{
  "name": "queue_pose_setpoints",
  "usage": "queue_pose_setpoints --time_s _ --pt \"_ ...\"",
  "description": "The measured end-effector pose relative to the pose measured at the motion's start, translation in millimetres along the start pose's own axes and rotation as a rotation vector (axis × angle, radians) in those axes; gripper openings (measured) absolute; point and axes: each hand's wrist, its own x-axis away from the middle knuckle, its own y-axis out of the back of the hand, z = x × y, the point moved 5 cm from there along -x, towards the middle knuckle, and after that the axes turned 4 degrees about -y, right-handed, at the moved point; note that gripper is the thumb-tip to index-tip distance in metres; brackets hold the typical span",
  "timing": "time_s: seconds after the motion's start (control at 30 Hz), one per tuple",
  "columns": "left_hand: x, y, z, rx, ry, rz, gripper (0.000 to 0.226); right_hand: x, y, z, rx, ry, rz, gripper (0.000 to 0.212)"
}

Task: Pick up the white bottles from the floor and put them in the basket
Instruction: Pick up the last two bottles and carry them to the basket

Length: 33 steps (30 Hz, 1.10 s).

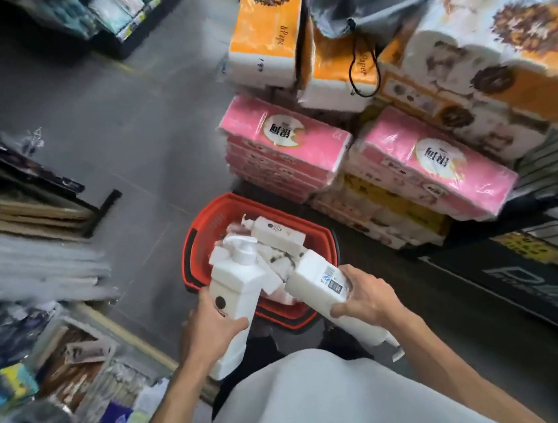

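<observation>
Two white bottles (235, 284) held just over the near rim of the red basket (203, 226): one in the left hand (210, 328), pump toward the basket; the labelled bottle (316, 281) in the right hand (362, 299), pump toward the body. Fingers (238, 324) of both hands curled round the bottle bodies. Other white bottles (278, 233) already lying inside. Step judged: placing. Next move: lowering past the rim, then release. Beyond, pink tissue packs (284, 142) stacked on the floor (125, 141).

At least three white bottles (237, 284) (312, 283) (280, 233) show, with one red basket (203, 226) and two hands (210, 328) (366, 300).
</observation>
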Motion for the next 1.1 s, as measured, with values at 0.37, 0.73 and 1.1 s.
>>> queue_pose_setpoints --time_s 0.37,0.73,1.1 --pt "-91 1 2 -0.240 -0.176 0.132 0.077 -15 -59 3 -0.028 -0.182 0.058 0.088" --pt "-221 -86 24 -0.456 -0.307 0.332 0.085 -135 -101 -23 -0.023 -0.314 0.190 0.075" --pt "-343 -148 79 -0.815 -0.537 0.422 0.094 -280 -166 -19 0.255 -0.188 0.172 0.101"
